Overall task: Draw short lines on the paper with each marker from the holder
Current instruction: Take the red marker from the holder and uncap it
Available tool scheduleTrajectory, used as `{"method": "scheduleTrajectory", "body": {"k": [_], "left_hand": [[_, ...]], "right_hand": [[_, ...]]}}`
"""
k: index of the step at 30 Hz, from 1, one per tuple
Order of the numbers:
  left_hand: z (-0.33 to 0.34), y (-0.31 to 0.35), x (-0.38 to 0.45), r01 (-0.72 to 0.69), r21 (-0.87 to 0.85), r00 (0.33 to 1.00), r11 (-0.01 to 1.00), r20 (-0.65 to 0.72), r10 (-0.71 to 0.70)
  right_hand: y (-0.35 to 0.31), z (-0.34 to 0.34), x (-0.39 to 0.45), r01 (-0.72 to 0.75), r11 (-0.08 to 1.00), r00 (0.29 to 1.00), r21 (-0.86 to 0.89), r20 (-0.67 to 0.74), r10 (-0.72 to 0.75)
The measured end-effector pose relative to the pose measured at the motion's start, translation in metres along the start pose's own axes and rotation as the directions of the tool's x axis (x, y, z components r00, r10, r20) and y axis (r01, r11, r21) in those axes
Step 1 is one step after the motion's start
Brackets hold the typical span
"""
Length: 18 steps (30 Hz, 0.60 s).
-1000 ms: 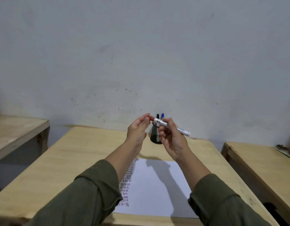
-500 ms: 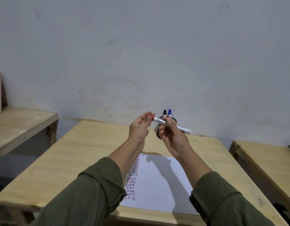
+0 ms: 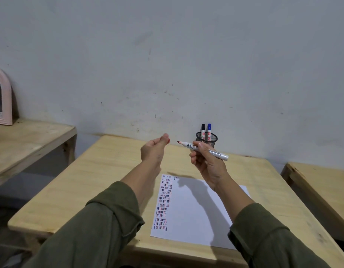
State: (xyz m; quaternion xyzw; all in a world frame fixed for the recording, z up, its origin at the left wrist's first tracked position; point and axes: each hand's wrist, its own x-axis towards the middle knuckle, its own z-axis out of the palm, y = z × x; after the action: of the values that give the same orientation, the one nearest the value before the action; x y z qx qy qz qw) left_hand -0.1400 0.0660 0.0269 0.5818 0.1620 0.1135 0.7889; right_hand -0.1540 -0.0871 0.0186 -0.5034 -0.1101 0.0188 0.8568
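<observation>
My right hand grips a white-barrelled red marker above the table, its bare red tip pointing left. Just left of that tip, my left hand pinches the marker's red cap between thumb and fingers. A white sheet of paper lies below my hands, with a column of short red, blue and black lines along its left side. Behind my right hand, by the wall, a black mesh holder holds a black marker and a blue marker, both capped and upright.
The paper rests on a light wooden table. Another wooden table stands to the left with a pink arched frame on it. A third table sits at the right. A grey wall rises behind.
My left hand has pulled the red cap off the marker and drawn away to the left. The marker's tip is bare now. The view has tilted down and widened.
</observation>
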Motion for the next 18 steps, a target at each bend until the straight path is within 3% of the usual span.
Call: {"method": "scheduleTrajectory", "body": {"k": [2,4,10,15,18], "left_hand": [[-0.014,-0.006,0.0,-0.064,0.191,0.995,0.979,-0.063,0.078],[-0.028,-0.019,-0.001,-0.116,0.37,0.99,0.922,-0.029,0.136],[-0.057,-0.064,-0.005,-0.146,0.672,0.987,0.726,0.045,0.157],[-0.063,-0.082,-0.006,-0.171,0.781,0.982,0.601,0.083,0.172],[-0.066,-0.09,-0.006,-0.211,0.781,0.972,0.588,0.105,0.208]], "right_hand": [[0.005,-0.005,-0.002,-0.035,0.999,0.999,-0.018,-0.012,0.034],[0.012,-0.009,-0.004,-0.069,0.997,0.997,-0.039,-0.024,0.068],[0.032,-0.019,-0.012,-0.123,0.985,0.991,-0.125,-0.075,0.114],[0.048,-0.024,-0.021,-0.163,0.954,0.983,-0.252,-0.13,0.133],[0.057,-0.026,-0.026,-0.213,0.926,0.971,-0.313,-0.174,0.164]]}}
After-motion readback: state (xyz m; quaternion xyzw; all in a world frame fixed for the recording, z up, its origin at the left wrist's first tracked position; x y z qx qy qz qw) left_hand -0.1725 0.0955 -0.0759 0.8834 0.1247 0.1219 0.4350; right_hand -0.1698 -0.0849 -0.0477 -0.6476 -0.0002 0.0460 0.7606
